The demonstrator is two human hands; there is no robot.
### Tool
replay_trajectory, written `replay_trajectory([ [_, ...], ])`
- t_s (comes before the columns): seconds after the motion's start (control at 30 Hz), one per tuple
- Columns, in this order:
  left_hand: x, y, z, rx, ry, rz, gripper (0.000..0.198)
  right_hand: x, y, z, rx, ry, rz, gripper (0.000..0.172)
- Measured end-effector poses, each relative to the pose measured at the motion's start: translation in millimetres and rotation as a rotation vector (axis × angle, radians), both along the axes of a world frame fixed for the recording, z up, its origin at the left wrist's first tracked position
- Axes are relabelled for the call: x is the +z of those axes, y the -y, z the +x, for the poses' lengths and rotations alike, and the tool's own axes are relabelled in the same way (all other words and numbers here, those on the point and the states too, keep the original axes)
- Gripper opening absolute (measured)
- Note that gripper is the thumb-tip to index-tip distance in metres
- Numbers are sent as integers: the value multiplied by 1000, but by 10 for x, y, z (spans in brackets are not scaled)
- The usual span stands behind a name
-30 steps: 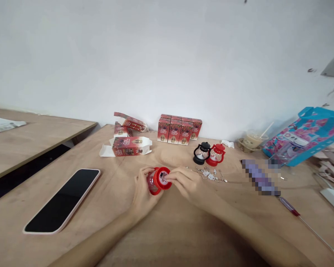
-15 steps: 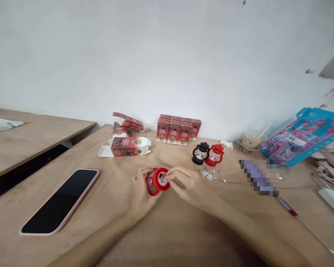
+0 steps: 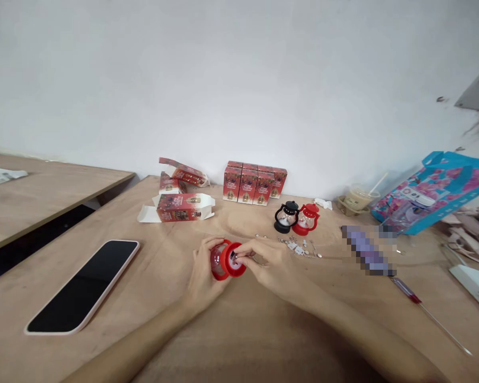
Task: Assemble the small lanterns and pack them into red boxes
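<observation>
My left hand [image 3: 201, 274] is wrapped round a small red lantern [image 3: 219, 261] with a clear body. The lantern lies on its side, its round base turned toward me and to the right. My right hand [image 3: 265, 261] is closed in a pinch at the whitish recess in that base. A small dark and shiny bit shows at the fingertips; what exactly they hold is too small to make out. Beyond the right hand, a black lantern [image 3: 282, 229] and another red lantern [image 3: 302, 231] stand upright side by side. Small white and metal parts [image 3: 298, 249] lie scattered in front of them.
Several red printed boxes [image 3: 247, 186] stand by the wall. Opened boxes [image 3: 179, 207] lie left of them. A phone [image 3: 83, 287] is at the left. On the right are a screwdriver [image 3: 407, 290], a drink cup [image 3: 359, 198] and a blue floral bag [image 3: 435, 191].
My right fingertips have moved slightly left, further over the lantern's base. The lantern has turned a little in my left hand. The whole view has shifted slightly.
</observation>
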State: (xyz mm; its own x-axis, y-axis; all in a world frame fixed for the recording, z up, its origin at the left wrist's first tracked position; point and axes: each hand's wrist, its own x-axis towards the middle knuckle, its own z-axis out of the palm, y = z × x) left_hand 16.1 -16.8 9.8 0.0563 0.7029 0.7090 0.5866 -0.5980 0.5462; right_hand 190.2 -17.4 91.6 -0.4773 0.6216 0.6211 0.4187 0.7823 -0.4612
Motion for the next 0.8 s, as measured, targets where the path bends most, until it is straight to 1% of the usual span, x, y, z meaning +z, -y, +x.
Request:
replay_trajectory([
  [0.07,14,13,-3,-11,-34,-15,57,-41,-1,-7,-14,2,7,10],
  [0.17,18,26,-12,-23,-45,-44,59,-112,-19,-17,-18,22,64,13],
  [0.27,1,24,-28,-110,-9,-86,65,-136,-28,-23,-15,27,108,13],
  [0.33,-11,20,-38,-199,26,-136,71,-113,-20,-23,-15,28,117,13],
  [0.4,-13,17,-40,-244,68,-175,73,-64,-15,-9,-9,17,105,13],
  [0.47,-4,16,-35,-234,97,-178,70,-1,-41,34,-27,-24,105,12],
  [0.57,25,19,-18,-172,104,-158,64,79,-185,165,-157,-70,120,12],
  [0.63,42,19,-11,-123,95,-166,62,92,-340,276,-271,28,74,12],
  [0.67,46,18,-9,-103,93,-171,62,81,-422,327,-314,136,28,13],
  [0.73,46,13,-10,-72,92,-174,61,26,-572,404,-365,428,-88,19],
  [0.8,36,4,-14,-54,89,-159,59,-62,-681,439,-387,712,-182,25],
])
